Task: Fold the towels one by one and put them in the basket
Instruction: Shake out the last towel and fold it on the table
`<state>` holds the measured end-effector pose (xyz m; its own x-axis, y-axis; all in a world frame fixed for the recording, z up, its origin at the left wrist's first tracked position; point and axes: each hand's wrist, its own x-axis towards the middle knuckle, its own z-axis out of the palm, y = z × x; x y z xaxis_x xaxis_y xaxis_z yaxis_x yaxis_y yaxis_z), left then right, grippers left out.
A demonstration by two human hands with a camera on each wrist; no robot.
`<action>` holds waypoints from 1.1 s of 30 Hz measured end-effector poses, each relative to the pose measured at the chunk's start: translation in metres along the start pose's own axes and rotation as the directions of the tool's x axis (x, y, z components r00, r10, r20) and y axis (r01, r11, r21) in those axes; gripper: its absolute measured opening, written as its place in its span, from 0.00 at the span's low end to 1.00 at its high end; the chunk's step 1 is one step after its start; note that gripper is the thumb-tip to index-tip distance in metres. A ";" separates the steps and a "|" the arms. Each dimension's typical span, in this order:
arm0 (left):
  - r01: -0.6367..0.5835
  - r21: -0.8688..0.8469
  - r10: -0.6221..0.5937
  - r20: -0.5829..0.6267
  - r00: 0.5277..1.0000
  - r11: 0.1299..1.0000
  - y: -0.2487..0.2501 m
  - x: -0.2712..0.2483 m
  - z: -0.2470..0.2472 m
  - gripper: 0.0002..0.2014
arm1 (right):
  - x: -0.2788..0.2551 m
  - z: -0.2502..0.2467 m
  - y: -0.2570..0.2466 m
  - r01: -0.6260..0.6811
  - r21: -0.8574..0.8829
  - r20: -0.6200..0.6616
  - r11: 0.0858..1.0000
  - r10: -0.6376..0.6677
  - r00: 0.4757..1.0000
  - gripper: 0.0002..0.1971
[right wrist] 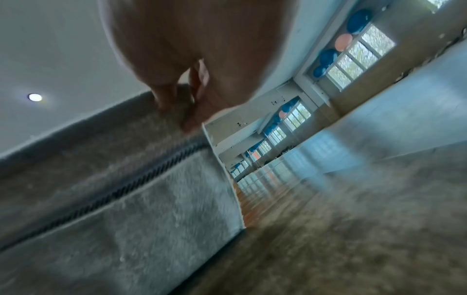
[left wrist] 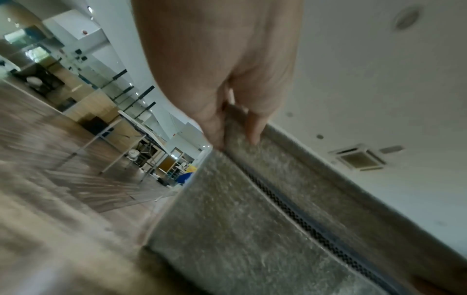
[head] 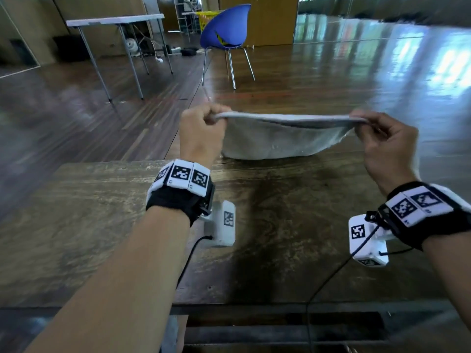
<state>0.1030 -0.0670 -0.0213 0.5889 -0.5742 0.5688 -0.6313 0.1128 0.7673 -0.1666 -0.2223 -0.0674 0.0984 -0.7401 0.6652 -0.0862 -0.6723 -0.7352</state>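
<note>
Towel (head: 280,138): grey matt fuzzy cloth. Worktop (head: 102,225): worn grained wood. Floor (head: 331,72): glossy wood. Chair (head: 224,29): blue plastic, metal legs.

Glossy wooden floor (head: 331,72). Blue chair (head: 225,29) and white folding table (head: 114,20) stand beyond the dark wooden worktop (head: 102,225). Windows (right wrist: 359,53) line one wall.

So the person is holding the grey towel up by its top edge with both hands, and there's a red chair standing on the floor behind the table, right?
Nearly. The left hand and the right hand do pinch the top edge of the grey towel, stretched between them above the far edge of the wooden table. But the chair on the floor behind is blue, not red, as the head view shows.
</note>
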 end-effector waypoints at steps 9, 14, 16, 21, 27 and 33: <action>-0.047 0.477 -0.267 0.567 0.779 0.878 -0.049 -0.061 -0.023 0.05 | -0.050 -0.044 -0.002 0.043 -0.420 0.549 0.906 0.216 0.808 0.06; -0.061 0.451 -0.298 0.679 0.671 0.891 -0.039 -0.075 -0.038 0.12 | -0.069 -0.067 -0.019 0.029 -0.422 0.614 0.906 0.262 0.745 0.11; -0.096 0.491 -0.332 0.708 0.624 0.866 -0.034 -0.082 -0.045 0.14 | -0.079 -0.075 -0.023 0.016 -0.417 0.625 0.909 0.274 0.731 0.12; 0.178 0.481 -0.511 0.767 0.389 0.858 -0.029 -0.095 -0.051 0.12 | -0.095 -0.099 -0.032 -0.005 -0.498 0.681 0.867 0.395 0.617 0.10; 0.270 0.551 -0.607 0.766 0.212 0.790 -0.019 -0.111 -0.049 0.11 | -0.107 -0.110 -0.035 -0.103 -0.572 0.676 0.814 0.539 0.502 0.03; -0.066 0.493 -0.339 0.683 0.647 0.867 -0.016 -0.104 -0.036 0.15 | -0.105 -0.101 -0.034 -0.115 -0.576 0.499 0.810 0.459 0.735 0.08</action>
<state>0.0694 0.0199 -0.0820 0.2507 -0.9635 -0.0942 -0.8353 -0.2645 0.4819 -0.2747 -0.1233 -0.0994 0.5274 -0.8452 0.0867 -0.6518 -0.4679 -0.5968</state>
